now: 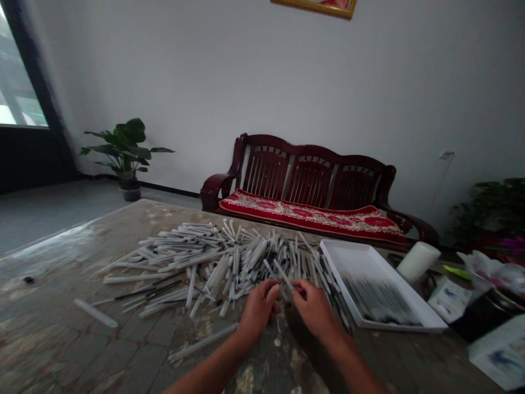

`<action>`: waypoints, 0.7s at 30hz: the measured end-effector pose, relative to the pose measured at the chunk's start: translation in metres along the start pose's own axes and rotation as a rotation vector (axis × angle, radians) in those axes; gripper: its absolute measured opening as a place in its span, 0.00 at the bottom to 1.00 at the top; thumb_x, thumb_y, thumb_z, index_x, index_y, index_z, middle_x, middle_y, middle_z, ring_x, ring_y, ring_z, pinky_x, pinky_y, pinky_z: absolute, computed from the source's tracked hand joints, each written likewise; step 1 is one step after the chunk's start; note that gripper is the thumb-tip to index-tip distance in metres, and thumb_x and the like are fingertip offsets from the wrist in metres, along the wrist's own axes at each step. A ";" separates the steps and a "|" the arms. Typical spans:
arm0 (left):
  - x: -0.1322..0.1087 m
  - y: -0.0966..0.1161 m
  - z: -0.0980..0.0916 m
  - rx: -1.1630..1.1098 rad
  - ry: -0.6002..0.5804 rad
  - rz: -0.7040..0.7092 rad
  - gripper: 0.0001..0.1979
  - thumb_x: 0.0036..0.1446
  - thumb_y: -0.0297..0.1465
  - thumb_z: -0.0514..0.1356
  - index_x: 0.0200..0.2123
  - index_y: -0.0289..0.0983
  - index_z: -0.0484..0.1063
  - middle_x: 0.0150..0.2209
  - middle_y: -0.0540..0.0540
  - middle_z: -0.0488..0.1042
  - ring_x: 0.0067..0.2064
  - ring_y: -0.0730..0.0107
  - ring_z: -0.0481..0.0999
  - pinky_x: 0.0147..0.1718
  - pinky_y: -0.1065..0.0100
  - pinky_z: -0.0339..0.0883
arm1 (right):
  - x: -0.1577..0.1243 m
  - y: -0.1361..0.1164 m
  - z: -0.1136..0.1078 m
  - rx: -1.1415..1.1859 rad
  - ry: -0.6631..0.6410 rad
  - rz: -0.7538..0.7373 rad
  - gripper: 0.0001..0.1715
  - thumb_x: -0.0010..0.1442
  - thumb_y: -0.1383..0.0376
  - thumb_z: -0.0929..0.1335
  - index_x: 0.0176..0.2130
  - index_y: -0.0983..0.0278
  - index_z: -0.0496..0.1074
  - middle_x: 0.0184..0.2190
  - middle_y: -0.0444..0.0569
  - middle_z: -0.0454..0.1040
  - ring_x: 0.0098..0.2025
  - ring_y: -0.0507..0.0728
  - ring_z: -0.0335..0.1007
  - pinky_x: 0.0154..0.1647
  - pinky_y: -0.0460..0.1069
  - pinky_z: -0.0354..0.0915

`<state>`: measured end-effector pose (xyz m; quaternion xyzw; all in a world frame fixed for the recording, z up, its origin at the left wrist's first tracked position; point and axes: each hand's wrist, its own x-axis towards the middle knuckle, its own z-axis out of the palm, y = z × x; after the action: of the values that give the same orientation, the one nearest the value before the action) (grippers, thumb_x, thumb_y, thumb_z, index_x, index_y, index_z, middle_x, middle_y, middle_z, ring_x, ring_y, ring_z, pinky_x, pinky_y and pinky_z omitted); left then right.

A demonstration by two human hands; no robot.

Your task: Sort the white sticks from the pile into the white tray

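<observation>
Your left hand (257, 312) and right hand (314, 311) are curled nearly shut, apparently pinching a white pen tube (284, 275) at the near edge of a loose pile of tubes (213, 262) on the worn table (53, 306). The white tray (361, 262) holds dark-tipped pens (379, 300) in rows.

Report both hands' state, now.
Left hand: curled closed, contents unclear.
Right hand: fingers pinching a thin white plastic tube.

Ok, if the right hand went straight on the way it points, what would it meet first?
The right hand would probably meet the slim white plastic tube just ahead of it, then the left hand; depth is unclear.
</observation>
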<state>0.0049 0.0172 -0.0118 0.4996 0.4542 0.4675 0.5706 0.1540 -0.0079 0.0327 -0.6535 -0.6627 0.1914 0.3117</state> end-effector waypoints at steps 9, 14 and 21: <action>-0.003 0.014 -0.003 -0.324 0.130 -0.148 0.14 0.46 0.41 0.65 0.30 0.36 0.71 0.24 0.52 0.73 0.25 0.73 0.73 0.21 0.75 0.65 | 0.006 -0.005 -0.017 -0.363 -0.111 0.033 0.12 0.58 0.63 0.65 0.38 0.63 0.77 0.39 0.53 0.79 0.43 0.59 0.75 0.42 0.48 0.64; -0.003 0.017 -0.002 -0.426 0.170 -0.186 0.12 0.47 0.38 0.66 0.29 0.35 0.71 0.25 0.50 0.74 0.25 0.73 0.74 0.22 0.74 0.67 | 0.015 -0.001 -0.025 -0.757 -0.183 0.160 0.17 0.57 0.66 0.64 0.43 0.66 0.77 0.42 0.61 0.79 0.45 0.65 0.77 0.40 0.52 0.66; -0.002 0.019 -0.003 -0.471 0.206 -0.198 0.11 0.49 0.35 0.67 0.28 0.35 0.71 0.25 0.49 0.74 0.25 0.74 0.75 0.22 0.74 0.69 | 0.028 -0.002 -0.018 -0.797 -0.273 0.216 0.17 0.52 0.68 0.66 0.40 0.67 0.81 0.41 0.66 0.80 0.46 0.68 0.77 0.40 0.53 0.68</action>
<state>0.0003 0.0168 0.0066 0.2560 0.4353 0.5506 0.6647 0.1653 0.0167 0.0519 -0.7570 -0.6479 0.0368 -0.0769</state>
